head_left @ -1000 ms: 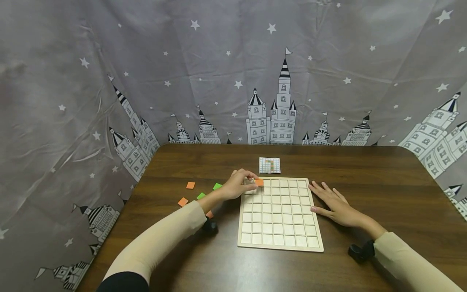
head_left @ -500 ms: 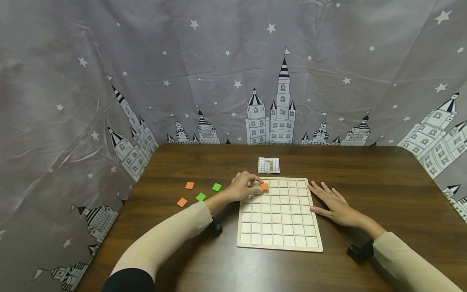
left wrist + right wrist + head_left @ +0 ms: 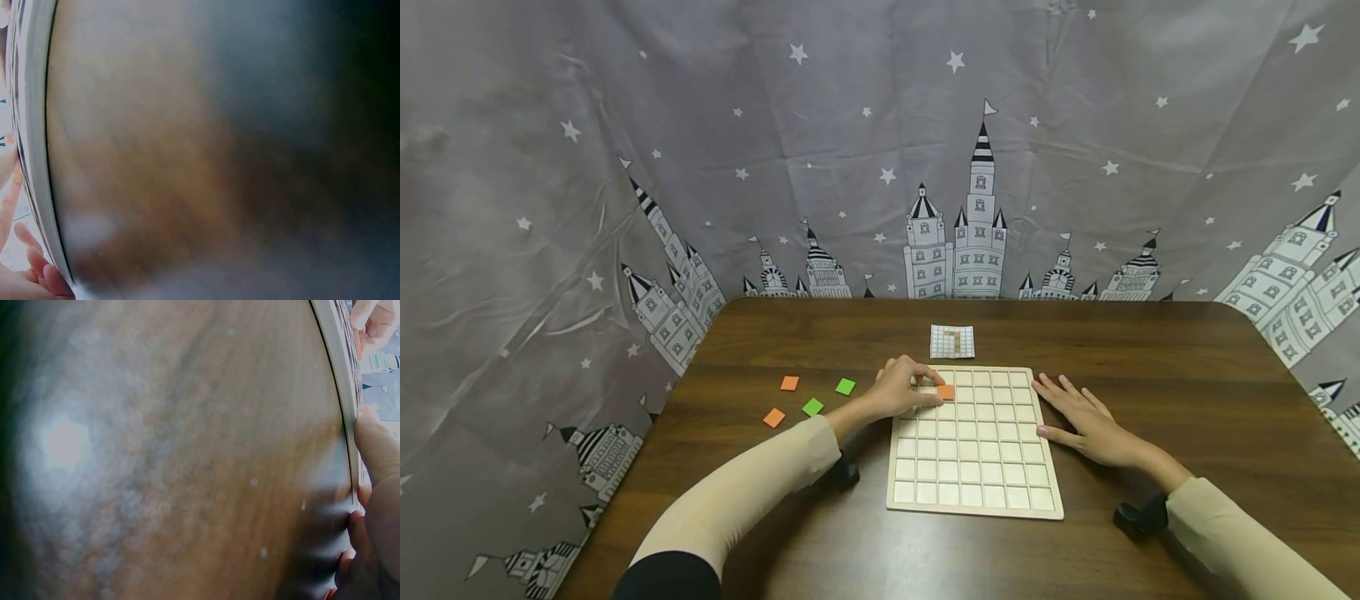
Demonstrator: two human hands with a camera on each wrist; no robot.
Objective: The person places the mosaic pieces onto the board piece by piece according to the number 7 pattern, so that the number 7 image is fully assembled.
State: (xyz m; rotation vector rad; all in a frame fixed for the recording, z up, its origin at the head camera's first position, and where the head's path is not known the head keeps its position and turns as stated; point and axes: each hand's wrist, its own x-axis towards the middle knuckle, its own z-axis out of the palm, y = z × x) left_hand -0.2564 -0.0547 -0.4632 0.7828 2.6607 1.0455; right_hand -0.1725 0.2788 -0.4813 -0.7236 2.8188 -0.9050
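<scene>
Between thumb and fingers, my left hand [image 3: 901,388] pinches a square orange tile [image 3: 946,392] at the far part of a pale wooden grid board [image 3: 970,472]. The tile is over a cell in the second row from the far edge; whether it sits down in the cell I cannot tell. My right hand [image 3: 1088,425] lies with fingers spread at the board's right side, thumb and fingertips touching its rim. From the right wrist view, the left hand [image 3: 377,324] shows at the top corner with the orange tile's edge [image 3: 358,342].
Left of the board lie orange tiles [image 3: 774,417] and green tiles [image 3: 812,407] on the brown table [image 3: 1150,350]. A small card [image 3: 952,342] printed with a coloured grid pattern lies just beyond the board's far edge. Behind hangs a grey curtain [image 3: 820,125].
My left hand has carried the orange tile slightly right and nearer, from the board's first row to the second. The right hand stays in place at the board's edge.
</scene>
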